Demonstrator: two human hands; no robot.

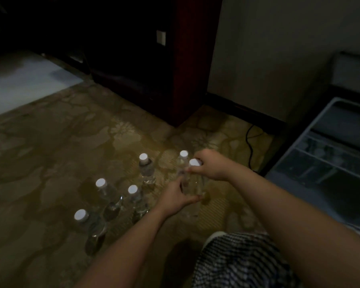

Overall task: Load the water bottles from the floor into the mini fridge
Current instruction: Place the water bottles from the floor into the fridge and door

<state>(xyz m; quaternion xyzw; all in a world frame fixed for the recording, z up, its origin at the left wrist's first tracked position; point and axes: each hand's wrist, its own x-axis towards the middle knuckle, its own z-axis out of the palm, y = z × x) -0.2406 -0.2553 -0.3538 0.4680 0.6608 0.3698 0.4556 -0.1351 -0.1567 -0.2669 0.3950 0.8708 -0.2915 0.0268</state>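
Note:
Several clear water bottles with white caps stand on the patterned carpet. One bottle [193, 183] is between both hands: my right hand [209, 164] grips its neck just under the white cap, and my left hand [178, 196] holds its lower body. Another bottle [183, 155] stands right behind it. More bottles stand to the left: one [147, 170] further back, two [107, 196] [136, 201] in the middle, one [89, 227] nearest me. The open mini fridge door [312, 140] with its shelf rails lies at the right.
A dark red cabinet [187, 80] stands behind the bottles. A black cable [249, 142] runs over the carpet by the wall. My knee in checked cloth [241, 260] is at the bottom. Pale floor [19, 86] shows at the far left.

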